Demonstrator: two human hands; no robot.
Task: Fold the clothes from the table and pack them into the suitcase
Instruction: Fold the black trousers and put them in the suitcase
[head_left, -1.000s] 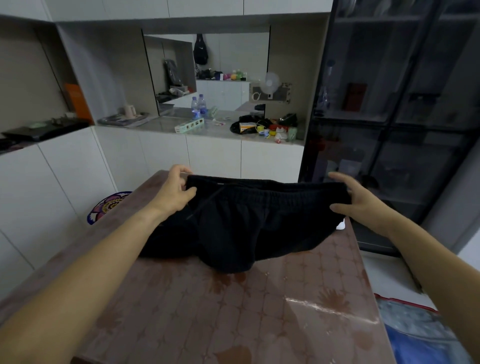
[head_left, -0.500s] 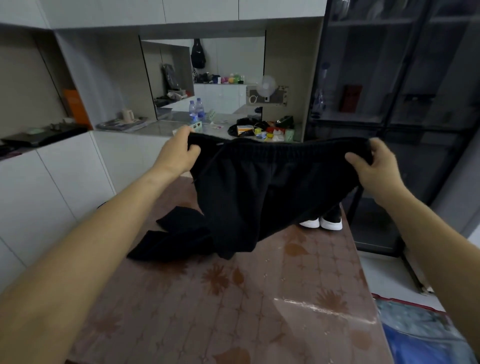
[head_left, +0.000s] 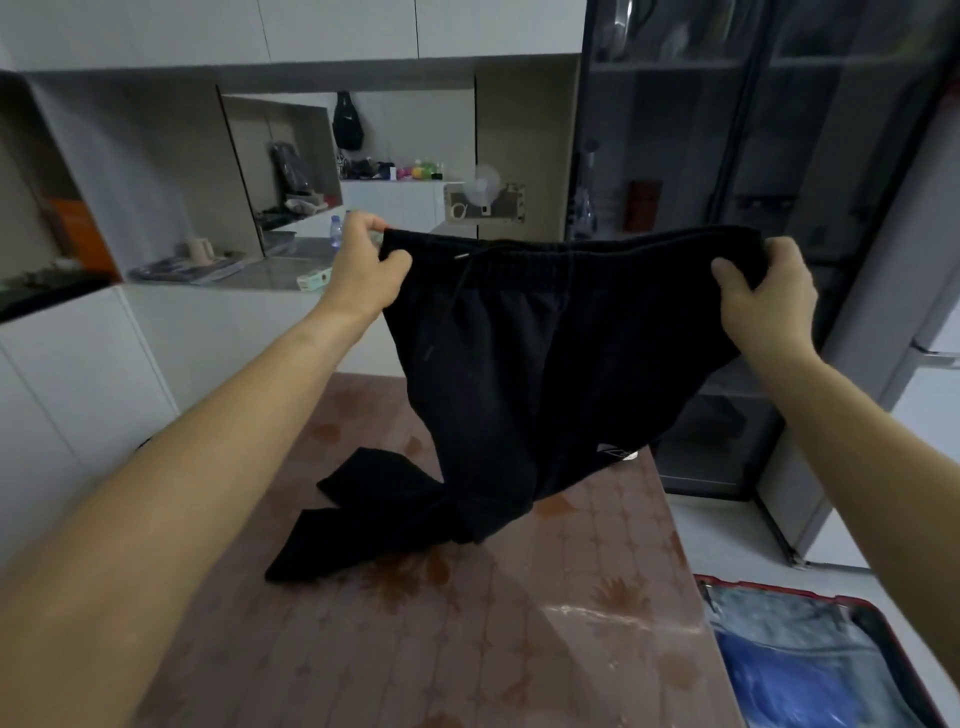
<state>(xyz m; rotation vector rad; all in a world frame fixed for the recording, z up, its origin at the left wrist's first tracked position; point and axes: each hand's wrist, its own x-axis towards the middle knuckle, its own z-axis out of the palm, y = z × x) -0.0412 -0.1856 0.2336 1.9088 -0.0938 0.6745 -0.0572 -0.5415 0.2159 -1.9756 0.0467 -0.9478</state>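
Observation:
A pair of black sweatpants (head_left: 519, 374) hangs in the air by its waistband, stretched wide between both hands. My left hand (head_left: 363, 270) pinches the left end of the waistband and my right hand (head_left: 763, 288) grips the right end. A drawstring dangles from the front. The leg ends trail down and lie on the brown patterned table (head_left: 467, 649). An open suitcase (head_left: 810, 660) with a red rim sits on the floor at the lower right, with blue and grey clothes inside.
White cabinets and a cluttered counter (head_left: 249, 270) run along the back left. A dark glass-door cabinet (head_left: 727, 208) stands beyond the table's far right corner. The table's right edge borders the suitcase.
Both hands have lifted the waistband from table height up to chest level, pulling most of the pants off the table. Only the leg ends remain on it.

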